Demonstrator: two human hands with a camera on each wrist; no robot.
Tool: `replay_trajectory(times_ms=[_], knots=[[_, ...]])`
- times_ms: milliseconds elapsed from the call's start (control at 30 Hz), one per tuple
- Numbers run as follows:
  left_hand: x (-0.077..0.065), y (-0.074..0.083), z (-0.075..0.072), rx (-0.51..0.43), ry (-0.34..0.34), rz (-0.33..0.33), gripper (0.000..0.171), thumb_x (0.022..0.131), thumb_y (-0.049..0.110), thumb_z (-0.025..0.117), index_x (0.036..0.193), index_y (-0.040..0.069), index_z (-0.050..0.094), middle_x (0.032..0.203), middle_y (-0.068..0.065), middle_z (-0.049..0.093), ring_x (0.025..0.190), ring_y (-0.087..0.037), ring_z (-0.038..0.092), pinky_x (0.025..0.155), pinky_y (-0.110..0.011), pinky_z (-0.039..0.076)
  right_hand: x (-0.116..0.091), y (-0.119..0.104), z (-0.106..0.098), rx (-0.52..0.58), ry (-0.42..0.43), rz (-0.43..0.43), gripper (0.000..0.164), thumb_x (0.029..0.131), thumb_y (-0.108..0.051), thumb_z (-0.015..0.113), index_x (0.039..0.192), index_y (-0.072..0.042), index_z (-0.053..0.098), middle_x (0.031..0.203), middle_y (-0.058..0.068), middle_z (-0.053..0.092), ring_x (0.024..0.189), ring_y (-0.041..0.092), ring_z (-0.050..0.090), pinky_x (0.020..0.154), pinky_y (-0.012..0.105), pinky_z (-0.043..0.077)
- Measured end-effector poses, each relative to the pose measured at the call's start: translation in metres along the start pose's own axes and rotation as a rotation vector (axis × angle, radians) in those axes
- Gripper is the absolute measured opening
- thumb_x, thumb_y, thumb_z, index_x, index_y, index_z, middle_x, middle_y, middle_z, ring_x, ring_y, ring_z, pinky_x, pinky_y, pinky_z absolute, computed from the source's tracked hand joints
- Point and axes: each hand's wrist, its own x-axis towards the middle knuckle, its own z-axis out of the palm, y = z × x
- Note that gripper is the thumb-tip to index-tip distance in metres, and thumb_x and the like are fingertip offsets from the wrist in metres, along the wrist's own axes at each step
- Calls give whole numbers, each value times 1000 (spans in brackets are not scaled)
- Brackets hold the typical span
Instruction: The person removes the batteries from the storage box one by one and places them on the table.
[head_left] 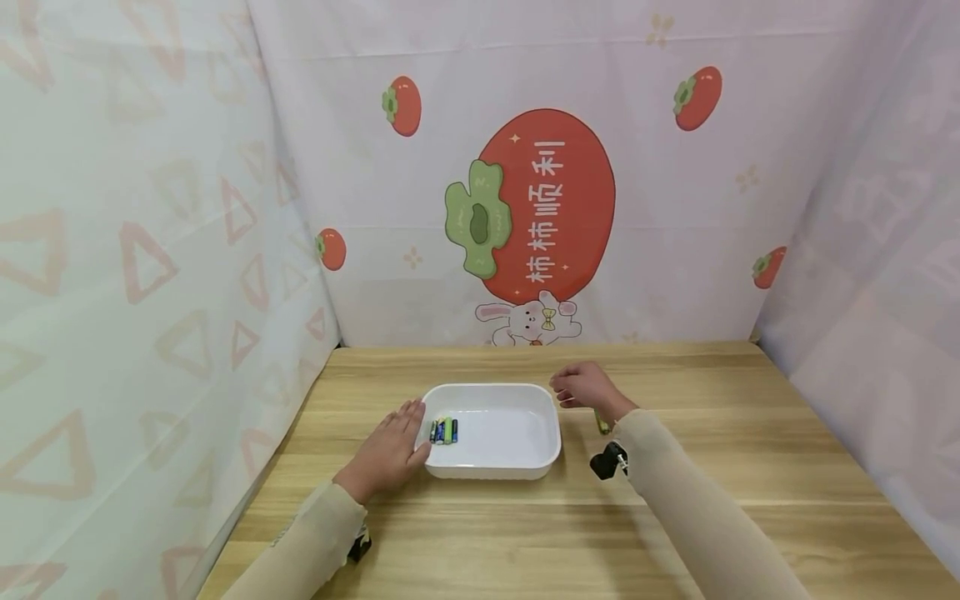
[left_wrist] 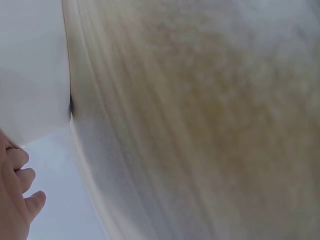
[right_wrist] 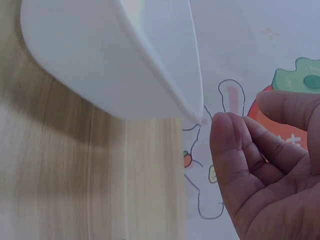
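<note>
White tray, flat left grip at one end, loosely curled right grip empty

The head view overlooks the tray, wrists closer.

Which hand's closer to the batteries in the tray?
Left. The left hand is at the tray's left end, just beside the batteries; the right hand is across, near the far right corner.
</note>
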Motion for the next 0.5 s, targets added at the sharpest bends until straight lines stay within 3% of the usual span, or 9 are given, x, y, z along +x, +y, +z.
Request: replay_trajectory(times_ms=[167, 500], knots=[[1, -1, 0, 34, 3, 13, 72, 102, 43, 41, 154, -2, 18, 159, -17, 20, 145, -33, 17, 115, -50, 17, 5, -3, 11, 9, -15, -4, 26, 95, -13, 61, 113, 6, 66, 101, 16, 63, 86, 27, 63, 85, 46, 54], [1, -2, 0, 70, 7, 32, 71, 101, 40, 42, 153, -2, 19, 159, -16, 19, 146, -32, 15, 116, -50, 15, 9, -13, 41, 7, -79, -15, 27, 94, -12, 62, 113, 6, 67, 108, 22, 64, 86, 28, 63, 75, 36, 57]])
